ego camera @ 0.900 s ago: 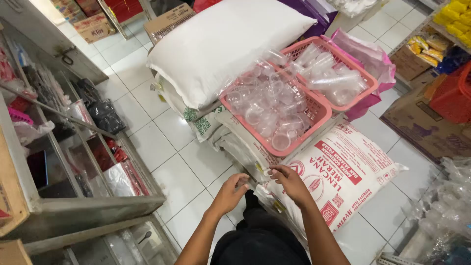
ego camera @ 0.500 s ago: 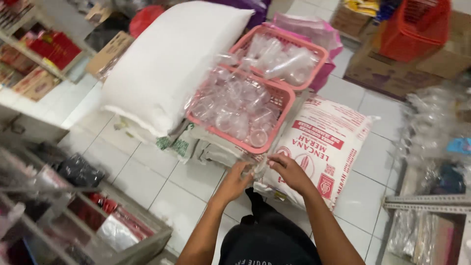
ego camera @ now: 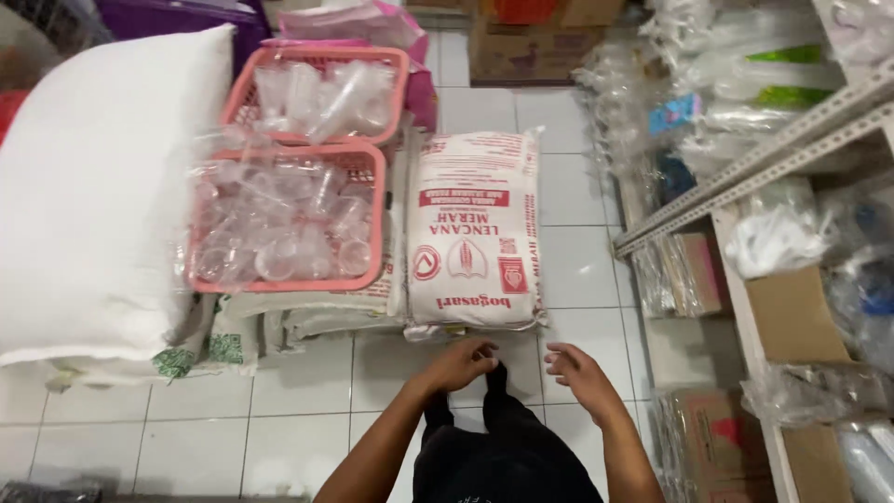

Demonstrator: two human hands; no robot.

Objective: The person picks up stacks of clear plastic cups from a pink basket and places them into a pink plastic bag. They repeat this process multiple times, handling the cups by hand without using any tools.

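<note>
Near the printed sack [ego camera: 473,244], our left hand [ego camera: 463,362] and right hand [ego camera: 579,371] hover released; we should grasp both near corners evenly.

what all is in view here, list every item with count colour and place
printed sack: 1, white with red print, flat on the floor ahead of the hands
plain sack: 1, white, large, on the left atop other sacks
baskets: 2, pink, one behind the other between the sacks, filled with clear plastic cups
lower sacks: count unclear, off-white, under the near basket
cardboard boxes: several, brown, top centre
metal shelving: 1, grey, right side, holding bagged clear plastic goods and cartons
floor tiles: white
left hand: 1, empty, near the printed sack's close edge
right hand: 1, empty, fingers spread
</note>
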